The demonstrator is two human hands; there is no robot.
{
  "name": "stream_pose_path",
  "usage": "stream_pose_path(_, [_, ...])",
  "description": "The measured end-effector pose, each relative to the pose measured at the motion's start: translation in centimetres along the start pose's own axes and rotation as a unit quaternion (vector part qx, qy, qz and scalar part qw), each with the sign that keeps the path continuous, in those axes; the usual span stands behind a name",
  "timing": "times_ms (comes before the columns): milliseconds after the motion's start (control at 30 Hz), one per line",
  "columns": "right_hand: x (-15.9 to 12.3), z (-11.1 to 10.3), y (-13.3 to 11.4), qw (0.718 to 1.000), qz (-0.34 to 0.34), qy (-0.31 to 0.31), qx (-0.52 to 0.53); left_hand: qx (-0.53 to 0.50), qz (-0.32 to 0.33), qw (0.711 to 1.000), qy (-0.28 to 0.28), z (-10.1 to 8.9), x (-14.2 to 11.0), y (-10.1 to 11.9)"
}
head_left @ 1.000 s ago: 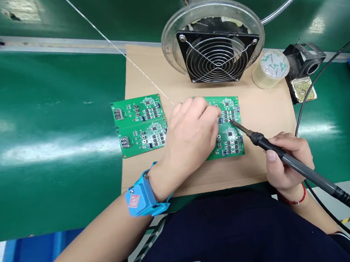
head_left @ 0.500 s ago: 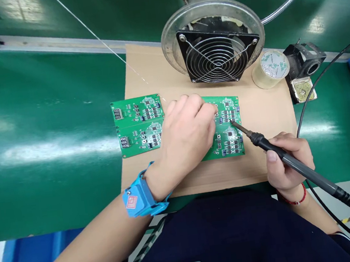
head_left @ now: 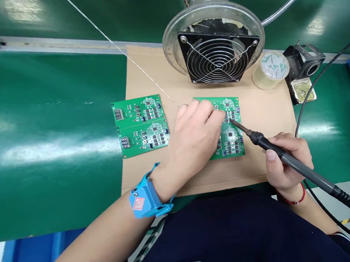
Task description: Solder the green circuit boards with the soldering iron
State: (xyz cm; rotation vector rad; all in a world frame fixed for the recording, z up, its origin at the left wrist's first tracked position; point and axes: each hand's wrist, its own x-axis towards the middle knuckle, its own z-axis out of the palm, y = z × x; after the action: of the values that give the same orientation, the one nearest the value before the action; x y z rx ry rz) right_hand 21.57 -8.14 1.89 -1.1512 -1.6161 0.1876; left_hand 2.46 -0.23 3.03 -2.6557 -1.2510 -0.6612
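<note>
My right hand (head_left: 288, 159) grips a soldering iron (head_left: 304, 168), whose tip touches the right-hand circuit board (head_left: 234, 149) among its small black chips. Over the left part of that board is my left hand (head_left: 194, 135), with fingers closed and pointing toward the iron's tip. A thin solder wire (head_left: 143, 70) comes down from the upper left into this hand; its end is hidden by the fingers. Left of the hand lies a second green circuit board (head_left: 141, 126), with two small digit displays on its left side.
A round fume extractor fan (head_left: 217, 58) hangs above the cardboard sheet (head_left: 164, 179). Behind the right board stand a roll of clear tape (head_left: 271, 70) and an iron stand (head_left: 305, 62) with a sponge (head_left: 303, 89). The iron's black cable (head_left: 303, 109) runs along the right.
My left hand has shifted right, closer to the iron's tip, drawing the solder wire along and uncovering more of the left board. My right hand and the iron stay nearly still.
</note>
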Motion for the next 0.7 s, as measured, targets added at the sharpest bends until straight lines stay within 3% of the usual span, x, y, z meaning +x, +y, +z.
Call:
stream_pose_path(133, [-0.1, -0.1, -0.1, 1.000, 0.001, 0.005, -0.018, -0.036, -0.014, 0.999, 0.004, -0.5, -0.6, -0.5])
stream_pose_path(267, [-0.5, -0.2, -0.3, 0.998, 0.029, 0.012, -0.048, -0.160, -0.051, 0.986, 0.011, -1.3, -1.7, 0.1])
stream_pose_path(500, [-0.2, 0.3, -1.5, 0.985, 0.116, -0.114, 0.058, -0.354, -0.070, 0.933, -0.002, -2.2, -3.2, 2.8])
stream_pose_path(700, [-0.7, 1.4, -2.6, 0.974, 0.164, -0.119, 0.100, -0.392, -0.066, 0.917, -0.001, -1.9, -3.2, 3.6])
